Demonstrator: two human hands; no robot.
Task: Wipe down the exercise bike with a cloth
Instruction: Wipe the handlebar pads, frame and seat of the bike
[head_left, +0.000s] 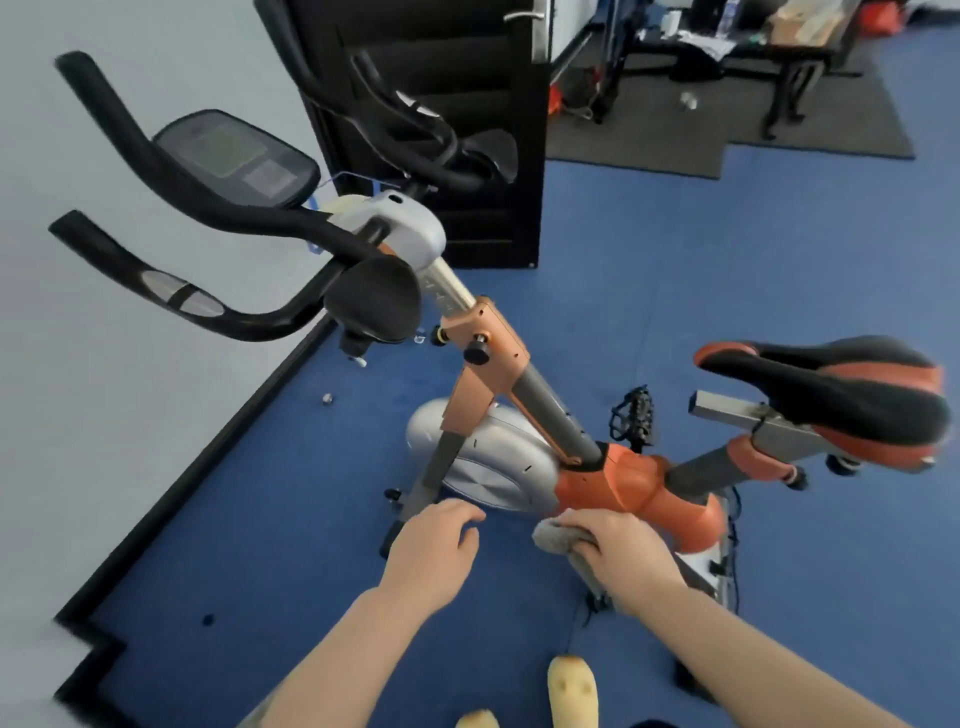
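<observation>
1. The exercise bike (613, 483) filled the middle of the frame, its orange frame running from the black handlebars (156, 171) at the upper left down to the black and orange saddle (831, 395) at the right edge.
2. The right hand (623, 551), at lower centre right, grasped a grey cloth (553, 538) with curled fingers and pressed it against the lower orange housing of the bike.
3. The left hand (436, 551), at lower centre, was released, its fingers loosely spread and holding nothing; it hovered just beside the silver flywheel cover (483, 462), and whether it touched the cover could not be told.
4. A grey display console (234, 156) sat between the handlebars in the upper left.
5. A black pedal (634, 415) showed behind the frame, right of centre.
6. The bike stood on a blue floor (675, 260), next to a pale wall (104, 389) on the left.
7. A black door (467, 104) stood at the upper centre, and a dark mat (779, 124) with cluttered gear lay at the upper right.
8. Yellow footwear (574, 691) showed at the bottom edge.
</observation>
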